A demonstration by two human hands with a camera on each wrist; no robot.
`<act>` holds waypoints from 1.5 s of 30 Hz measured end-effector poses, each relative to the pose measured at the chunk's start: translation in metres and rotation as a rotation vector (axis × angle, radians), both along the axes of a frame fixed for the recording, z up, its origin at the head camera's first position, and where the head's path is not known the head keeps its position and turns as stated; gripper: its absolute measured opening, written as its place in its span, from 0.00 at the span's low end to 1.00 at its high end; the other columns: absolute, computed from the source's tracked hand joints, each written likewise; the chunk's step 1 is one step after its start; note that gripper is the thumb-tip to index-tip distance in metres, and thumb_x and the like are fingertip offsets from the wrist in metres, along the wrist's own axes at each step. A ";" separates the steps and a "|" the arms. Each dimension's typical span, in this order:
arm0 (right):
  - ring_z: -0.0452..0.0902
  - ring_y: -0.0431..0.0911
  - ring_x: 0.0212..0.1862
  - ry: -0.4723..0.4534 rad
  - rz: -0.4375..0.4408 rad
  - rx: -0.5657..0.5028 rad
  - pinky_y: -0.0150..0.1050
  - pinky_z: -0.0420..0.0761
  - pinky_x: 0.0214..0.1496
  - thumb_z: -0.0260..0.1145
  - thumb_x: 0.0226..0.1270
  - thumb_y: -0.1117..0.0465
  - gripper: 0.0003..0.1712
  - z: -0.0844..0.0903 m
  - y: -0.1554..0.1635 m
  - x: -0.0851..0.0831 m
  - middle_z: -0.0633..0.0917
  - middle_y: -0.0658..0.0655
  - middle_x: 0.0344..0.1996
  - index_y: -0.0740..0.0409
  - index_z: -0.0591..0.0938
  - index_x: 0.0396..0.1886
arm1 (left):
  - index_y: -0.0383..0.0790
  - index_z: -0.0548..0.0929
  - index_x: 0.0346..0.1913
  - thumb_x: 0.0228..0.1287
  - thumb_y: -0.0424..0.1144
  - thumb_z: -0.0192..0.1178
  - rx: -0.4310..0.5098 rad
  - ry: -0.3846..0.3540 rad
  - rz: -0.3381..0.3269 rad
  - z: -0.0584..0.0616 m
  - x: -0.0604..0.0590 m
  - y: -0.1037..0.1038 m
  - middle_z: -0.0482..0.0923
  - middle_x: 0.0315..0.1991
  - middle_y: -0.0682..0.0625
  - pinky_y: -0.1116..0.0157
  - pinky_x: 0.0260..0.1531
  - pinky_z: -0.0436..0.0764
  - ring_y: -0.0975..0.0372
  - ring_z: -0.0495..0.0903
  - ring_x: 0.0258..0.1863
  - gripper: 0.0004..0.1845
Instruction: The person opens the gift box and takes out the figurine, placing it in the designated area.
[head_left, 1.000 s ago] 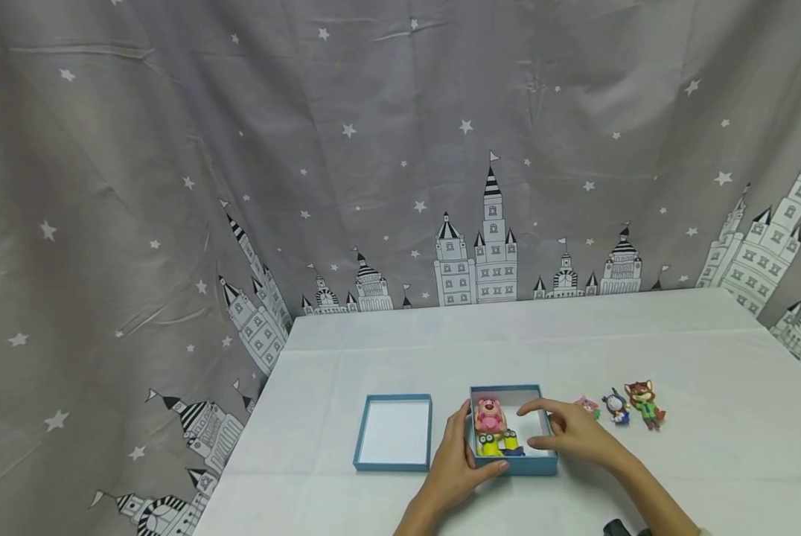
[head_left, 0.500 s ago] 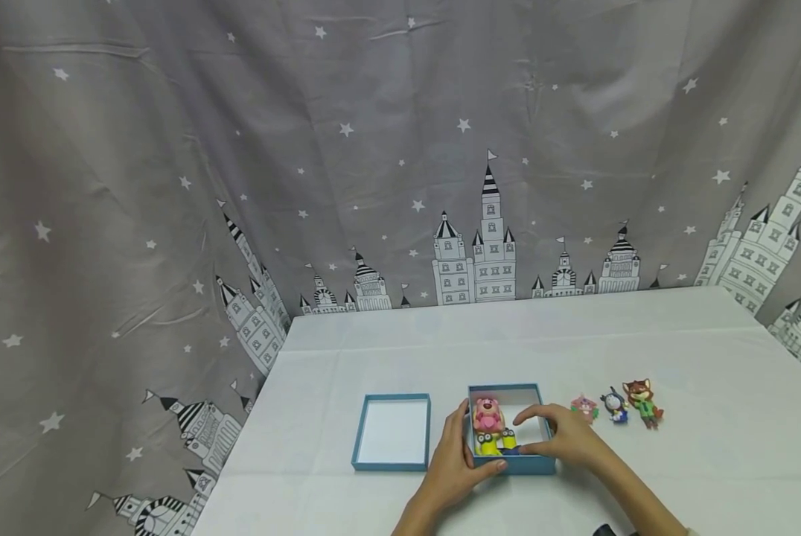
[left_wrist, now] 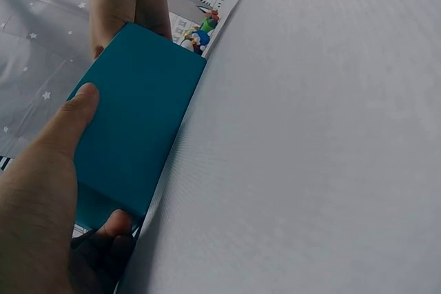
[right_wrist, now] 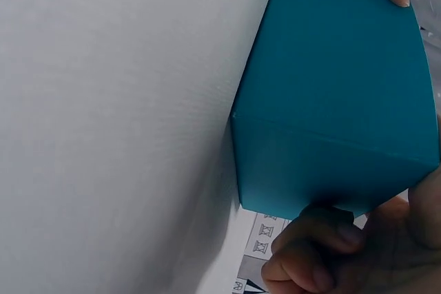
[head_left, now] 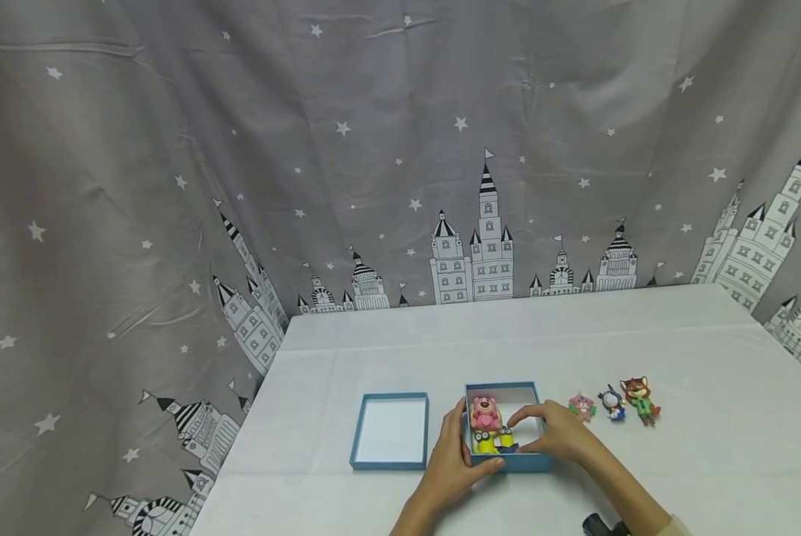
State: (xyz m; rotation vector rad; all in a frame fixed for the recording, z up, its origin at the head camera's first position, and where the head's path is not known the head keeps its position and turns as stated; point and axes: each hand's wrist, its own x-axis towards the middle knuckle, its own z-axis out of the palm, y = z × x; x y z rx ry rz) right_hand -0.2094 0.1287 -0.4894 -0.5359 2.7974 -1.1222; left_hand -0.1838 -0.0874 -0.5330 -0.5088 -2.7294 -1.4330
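A blue box (head_left: 517, 463) stands open on the table, with a pink bear figure (head_left: 485, 415), a yellow minion figure (head_left: 484, 444) and a second minion figure (head_left: 505, 437) with a dark blue lower part inside. My left hand (head_left: 449, 461) grips the box, thumb on its front wall and fingers along its left side. Over the right rim reaches my right hand (head_left: 553, 430); its thumb and index finger sit inside, tips at the second minion. In the right wrist view, other fingers (right_wrist: 313, 246) curl outside against the box wall (right_wrist: 331, 170), while the figures are hidden.
Left of the box lies its lid (head_left: 388, 467), white inside with blue edges. To the right are a pink star-shaped figure (head_left: 582, 406), a blue-and-white figure (head_left: 613, 403) and a fox figure (head_left: 639, 400). A grey castle-print curtain (head_left: 374, 149) hangs behind the white table (head_left: 347, 350).
My right thumb and index finger have lowered farther into the box and closed in on the second minion. The left hand keeps its hold; the whole head view has shifted slightly.
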 end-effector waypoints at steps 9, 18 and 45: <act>0.75 0.60 0.46 -0.013 -0.042 0.067 0.61 0.70 0.49 0.81 0.31 0.59 0.20 0.005 -0.006 -0.001 0.82 0.57 0.40 0.42 0.85 0.29 | 0.47 0.46 0.72 0.47 0.64 0.64 -0.005 -0.012 0.006 0.001 0.001 0.001 0.56 0.67 0.45 0.53 0.57 0.67 0.54 0.64 0.61 0.55; 0.75 0.60 0.46 -0.026 -0.080 0.122 0.59 0.73 0.46 0.82 0.31 0.56 0.19 0.007 -0.009 0.000 0.81 0.60 0.41 0.41 0.85 0.29 | 0.47 0.46 0.73 0.47 0.64 0.64 0.003 -0.017 0.007 0.001 0.001 0.001 0.56 0.67 0.45 0.54 0.57 0.67 0.54 0.64 0.61 0.55; 0.73 0.59 0.48 -0.033 -0.057 0.134 0.60 0.71 0.49 0.81 0.33 0.57 0.20 0.009 -0.007 0.001 0.81 0.59 0.42 0.42 0.87 0.32 | 0.47 0.46 0.73 0.47 0.64 0.63 -0.005 -0.019 0.002 0.003 0.001 0.001 0.56 0.66 0.46 0.56 0.55 0.69 0.56 0.66 0.58 0.55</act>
